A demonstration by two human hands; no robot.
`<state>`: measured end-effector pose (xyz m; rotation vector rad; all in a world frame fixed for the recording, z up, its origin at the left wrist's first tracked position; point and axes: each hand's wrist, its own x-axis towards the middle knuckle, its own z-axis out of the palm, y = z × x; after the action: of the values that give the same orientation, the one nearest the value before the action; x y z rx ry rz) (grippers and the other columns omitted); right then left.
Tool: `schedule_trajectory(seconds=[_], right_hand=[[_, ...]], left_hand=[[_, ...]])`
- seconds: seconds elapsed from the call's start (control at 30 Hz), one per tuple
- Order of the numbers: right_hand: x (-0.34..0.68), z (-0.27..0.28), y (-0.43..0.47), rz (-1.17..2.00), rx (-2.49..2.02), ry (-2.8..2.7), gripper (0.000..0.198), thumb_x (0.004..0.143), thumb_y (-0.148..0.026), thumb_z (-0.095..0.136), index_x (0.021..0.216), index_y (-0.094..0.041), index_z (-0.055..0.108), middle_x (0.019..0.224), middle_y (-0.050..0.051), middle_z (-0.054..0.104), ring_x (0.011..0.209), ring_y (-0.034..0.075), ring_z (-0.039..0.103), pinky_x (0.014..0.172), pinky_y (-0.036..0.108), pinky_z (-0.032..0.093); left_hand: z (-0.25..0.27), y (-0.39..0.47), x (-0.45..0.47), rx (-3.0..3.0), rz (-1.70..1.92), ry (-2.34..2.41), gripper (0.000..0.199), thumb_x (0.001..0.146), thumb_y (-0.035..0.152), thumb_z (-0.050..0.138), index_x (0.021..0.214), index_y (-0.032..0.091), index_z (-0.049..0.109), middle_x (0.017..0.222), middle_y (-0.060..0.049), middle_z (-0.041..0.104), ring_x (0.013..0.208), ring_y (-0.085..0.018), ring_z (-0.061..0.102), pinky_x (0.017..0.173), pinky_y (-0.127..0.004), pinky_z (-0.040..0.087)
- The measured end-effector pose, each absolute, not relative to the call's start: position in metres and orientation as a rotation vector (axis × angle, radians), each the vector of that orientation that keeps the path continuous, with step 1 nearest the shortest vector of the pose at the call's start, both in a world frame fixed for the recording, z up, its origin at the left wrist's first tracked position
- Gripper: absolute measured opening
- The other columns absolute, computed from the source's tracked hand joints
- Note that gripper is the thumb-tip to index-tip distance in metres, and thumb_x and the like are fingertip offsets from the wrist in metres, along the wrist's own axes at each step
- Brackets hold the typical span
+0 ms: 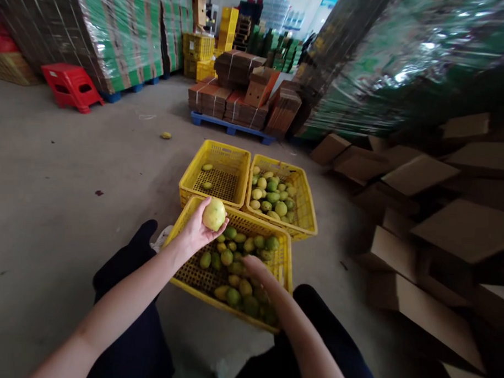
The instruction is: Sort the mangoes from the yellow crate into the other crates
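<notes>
My left hand [199,228] is closed around a pale yellow-green mango [214,214], held up above the near yellow crate [288,267]. My right hand [254,266] is down in that crate, over the green and yellow mangoes [233,297]. It is smeared by motion and its fingers are hidden, so whether it grips anything does not show. Behind stand two more yellow crates. The left crate [186,181] has two mangoes [207,186] on its slotted bottom. The right crate [309,213] holds many green and yellow mangoes [272,197].
Flattened and open cardboard boxes [418,175] are piled on the right. A blue pallet [231,126] with bundled cardboard stands ahead. A red stool [69,86] is at the far left. One mango [166,135] lies on the concrete floor. Wrapped stacks [129,36] stand behind.
</notes>
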<state>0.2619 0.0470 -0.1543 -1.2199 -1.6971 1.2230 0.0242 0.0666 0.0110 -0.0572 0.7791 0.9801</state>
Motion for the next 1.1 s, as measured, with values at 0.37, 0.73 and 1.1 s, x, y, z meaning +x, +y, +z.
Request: schedule_trajectory(seconds=[0.37,0.73,1.1], right_hand=[[0.245,-0.008,0.031,0.921,-1.304,-1.461,0.041,0.062,-0.036,0.085,0.095,-0.022,0.066,0.092,0.004,0.07,0.082,0.022,0.065,0.072,0.034,0.055],[0.236,-0.013,0.017,0.987,-1.028,-0.809,0.049,0.061,-0.043,0.089,0.101,-0.025,0.067,0.095,0.003,0.075,0.091,0.024,0.071,0.083,0.044,0.062],[0.231,-0.001,-0.006,0.19,-1.239,-1.469,0.037,0.08,-0.028,0.076,0.116,-0.03,0.07,0.122,0.007,0.072,0.114,0.028,0.067,0.1,0.049,0.057]], left_hand=[[0.023,0.062,0.024,0.116,1.175,0.612,0.033,0.083,0.022,0.062,0.114,0.012,0.061,0.089,-0.01,0.074,0.081,-0.02,0.073,0.072,-0.027,0.063],[0.007,0.048,0.032,0.842,1.285,0.755,0.057,0.052,0.001,0.086,0.101,0.021,0.066,0.106,-0.004,0.072,0.098,-0.017,0.069,0.08,-0.02,0.056],[0.02,0.032,0.048,0.908,1.284,0.685,0.064,0.043,-0.009,0.087,0.094,0.022,0.065,0.125,-0.006,0.067,0.139,-0.026,0.049,0.115,-0.032,0.039]])
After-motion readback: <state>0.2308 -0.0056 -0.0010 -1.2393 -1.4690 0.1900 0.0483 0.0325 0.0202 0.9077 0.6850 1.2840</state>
